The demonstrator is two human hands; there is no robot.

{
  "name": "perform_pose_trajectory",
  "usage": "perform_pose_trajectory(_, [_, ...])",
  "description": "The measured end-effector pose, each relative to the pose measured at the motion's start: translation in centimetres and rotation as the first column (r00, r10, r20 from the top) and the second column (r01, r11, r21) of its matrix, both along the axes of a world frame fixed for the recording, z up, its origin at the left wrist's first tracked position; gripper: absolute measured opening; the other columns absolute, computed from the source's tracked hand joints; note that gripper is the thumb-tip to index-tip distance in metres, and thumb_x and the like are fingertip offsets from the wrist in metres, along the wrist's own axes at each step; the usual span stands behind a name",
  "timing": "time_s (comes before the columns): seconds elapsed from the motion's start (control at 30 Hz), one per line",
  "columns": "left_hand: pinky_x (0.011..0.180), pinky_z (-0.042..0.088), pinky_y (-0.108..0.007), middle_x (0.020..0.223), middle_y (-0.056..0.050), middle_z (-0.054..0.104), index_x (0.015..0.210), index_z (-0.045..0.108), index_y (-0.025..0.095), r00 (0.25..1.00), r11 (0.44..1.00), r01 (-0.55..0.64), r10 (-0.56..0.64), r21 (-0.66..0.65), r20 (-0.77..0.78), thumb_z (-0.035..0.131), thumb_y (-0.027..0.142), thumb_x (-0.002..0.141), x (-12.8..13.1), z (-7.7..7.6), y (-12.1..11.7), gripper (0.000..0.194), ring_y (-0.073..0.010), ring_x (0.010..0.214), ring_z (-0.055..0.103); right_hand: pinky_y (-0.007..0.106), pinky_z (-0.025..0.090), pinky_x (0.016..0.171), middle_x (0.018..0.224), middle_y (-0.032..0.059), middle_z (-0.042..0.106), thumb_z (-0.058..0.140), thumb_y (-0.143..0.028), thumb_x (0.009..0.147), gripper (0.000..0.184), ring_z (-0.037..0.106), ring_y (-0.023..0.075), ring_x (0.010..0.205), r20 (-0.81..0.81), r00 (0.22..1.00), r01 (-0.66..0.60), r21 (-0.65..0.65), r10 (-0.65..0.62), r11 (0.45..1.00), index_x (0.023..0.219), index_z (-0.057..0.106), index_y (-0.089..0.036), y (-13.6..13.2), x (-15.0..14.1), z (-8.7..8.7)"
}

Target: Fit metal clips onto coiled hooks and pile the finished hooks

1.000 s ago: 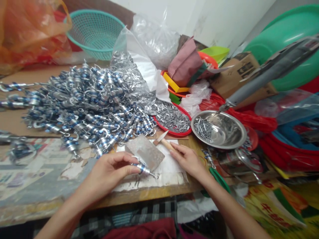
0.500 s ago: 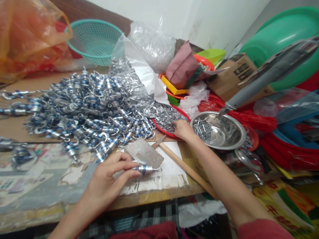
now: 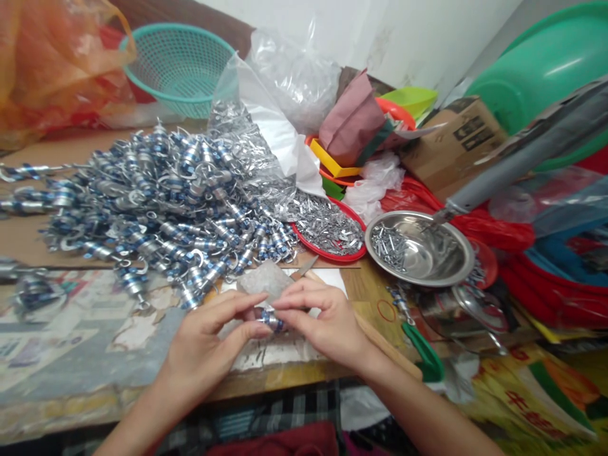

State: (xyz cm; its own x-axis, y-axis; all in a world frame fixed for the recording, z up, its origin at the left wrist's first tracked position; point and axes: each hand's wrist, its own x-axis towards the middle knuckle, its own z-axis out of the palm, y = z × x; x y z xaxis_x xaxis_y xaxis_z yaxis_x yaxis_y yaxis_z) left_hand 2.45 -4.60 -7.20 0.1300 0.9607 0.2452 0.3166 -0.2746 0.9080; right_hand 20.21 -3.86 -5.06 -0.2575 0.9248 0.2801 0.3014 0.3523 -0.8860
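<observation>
My left hand [image 3: 213, 329] pinches a small blue-and-silver metal fitting [image 3: 270, 320] between thumb and fingers, just above the bench's near edge. My right hand [image 3: 323, 320] meets it from the right, its fingers closed in a pinch at the fitting's right end. Whatever small piece may be between those fingertips is hidden. Behind the hands lies a flat grey block [image 3: 263, 278]. A wooden-handled hammer [image 3: 387, 345] rests under my right hand, partly covered. Many similar fittings [image 3: 156, 196] are heaped at the left.
A red tray [image 3: 332, 256] of small metal pieces stands beyond my hands, beside a steel bowl [image 3: 427, 269] with pins. A grey rod-like tool [image 3: 494, 177] slants over the bowl. A teal basket [image 3: 180, 69], a cardboard box [image 3: 456, 142] and plastic bags [image 3: 294, 76] sit behind.
My right hand has left the red tray and come back toward me and to the left, to the fitting. My left hand stays in place, still holding the fitting.
</observation>
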Motion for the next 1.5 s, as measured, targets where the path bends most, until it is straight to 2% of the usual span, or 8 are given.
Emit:
perform_pose_trajectory(0.33, [0.060, 0.047, -0.024, 0.071, -0.002, 0.069, 0.079, 0.075, 0.026, 0.996, 0.997, 0.071, -0.073, 0.040, 0.051, 0.066, 0.019, 0.069, 0.2, 0.2, -0.1, 0.015, -0.0160, 0.066, 0.063, 0.023, 0.051, 0.063, 0.073, 0.0018, 0.068, 0.066, -0.015, 0.072, 0.011, 0.062, 0.0117, 0.068, -0.044, 0.999, -0.033, -0.037, 0.032, 0.999, 0.077, 0.073, -0.021, -0.5, -0.4, 0.1])
perform_pose_trajectory(0.5, [0.063, 0.046, -0.022, 0.071, 0.000, 0.068, 0.071, 0.074, 0.026, 0.992, 0.993, 0.091, -0.084, -0.070, 0.098, 0.064, 0.022, 0.073, -0.1, 0.4, -0.4, 0.012, -0.0147, 0.068, 0.062, 0.027, 0.052, 0.070, 0.086, 0.0054, 0.067, 0.068, -0.020, 0.074, 0.022, 0.062, 0.0154, 0.080, 0.056, 0.998, -0.020, 0.192, 0.009, 0.981, 0.095, 0.066, -0.019, -1.5, 0.1, -0.1])
perform_pose_trajectory(0.63, [0.065, 0.046, -0.024, 0.071, 0.000, 0.069, 0.070, 0.073, 0.024, 0.994, 0.992, 0.056, -0.044, -0.111, 0.103, 0.063, 0.025, 0.074, -0.4, 1.0, -0.5, 0.011, -0.0159, 0.069, 0.063, 0.030, 0.052, 0.075, 0.099, 0.0106, 0.066, 0.056, -0.012, 0.081, 0.030, 0.061, 0.0176, 0.090, 0.332, 0.943, -0.203, 0.563, 0.005, 0.801, 0.110, 0.057, -0.016, -2.0, 1.1, -1.2])
perform_pose_trajectory(0.73, [0.062, 0.045, -0.025, 0.069, 0.000, 0.068, 0.068, 0.072, 0.023, 0.999, 0.996, 0.022, -0.019, -0.086, 0.037, 0.063, 0.027, 0.073, -0.4, 1.5, -0.6, 0.011, -0.0164, 0.066, 0.062, 0.030, 0.053, 0.072, 0.098, 0.0124, 0.067, 0.046, -0.008, 0.085, 0.025, 0.063, 0.0189, 0.089, 0.448, 0.894, -0.324, 0.665, -0.012, 0.673, 0.105, 0.060, -0.012, -2.0, 1.6, -1.3])
perform_pose_trajectory(1.07, [0.066, 0.046, -0.022, 0.074, -0.002, 0.063, 0.072, 0.067, 0.020, 0.994, 0.982, 0.024, -0.004, 0.187, -0.107, 0.058, 0.018, 0.077, -0.2, 2.0, -1.0, 0.011, -0.0150, 0.071, 0.060, 0.034, 0.055, 0.074, 0.096, 0.0162, 0.069, 0.045, -0.008, 0.086, 0.021, 0.063, 0.0225, 0.092, 0.549, 0.834, -0.434, 0.702, -0.042, 0.565, 0.094, 0.065, -0.006, -1.3, 1.6, 0.4])
perform_pose_trajectory(1.27, [0.080, 0.048, -0.025, 0.091, -0.003, 0.070, 0.076, 0.071, 0.023, 0.992, 0.990, 0.078, -0.065, 0.116, -0.108, 0.058, 0.018, 0.077, -0.4, 2.1, -0.9, 0.014, -0.0175, 0.087, 0.064, 0.032, 0.055, 0.069, 0.097, 0.0168, 0.069, 0.051, -0.005, 0.081, 0.022, 0.064, 0.0215, 0.087, 0.417, 0.908, -0.304, 0.713, -0.035, 0.632, 0.098, 0.064, -0.005, -1.3, 1.7, -0.8])
perform_pose_trajectory(1.37, [0.076, 0.052, -0.026, 0.083, 0.000, 0.075, 0.078, 0.073, 0.025, 0.996, 0.981, 0.085, -0.081, -0.172, 0.028, 0.063, 0.027, 0.073, -0.4, 2.0, -0.8, 0.011, -0.0185, 0.079, 0.067, 0.027, 0.055, 0.067, 0.092, 0.0142, 0.070, 0.055, -0.004, 0.078, 0.021, 0.066, 0.0180, 0.080, 0.305, 0.952, -0.181, 0.615, -0.021, 0.767, 0.095, 0.067, -0.008, -1.8, 1.1, -1.0])
perform_pose_trajectory(1.5, [0.073, 0.055, -0.028, 0.088, -0.002, 0.075, 0.099, 0.068, 0.021, 0.967, 0.893, 0.090, 0.028, -0.441, 0.254, 0.077, 0.031, 0.056, 0.1, 1.5, -0.9, 0.045, -0.0212, 0.080, 0.068, 0.023, 0.055, 0.065, 0.082, 0.0108, 0.071, 0.062, -0.014, 0.078, 0.013, 0.067, 0.0148, 0.073, 0.146, 0.989, -0.069, 0.369, 0.015, 0.927, 0.087, 0.071, -0.011, -2.3, 0.2, -0.2])
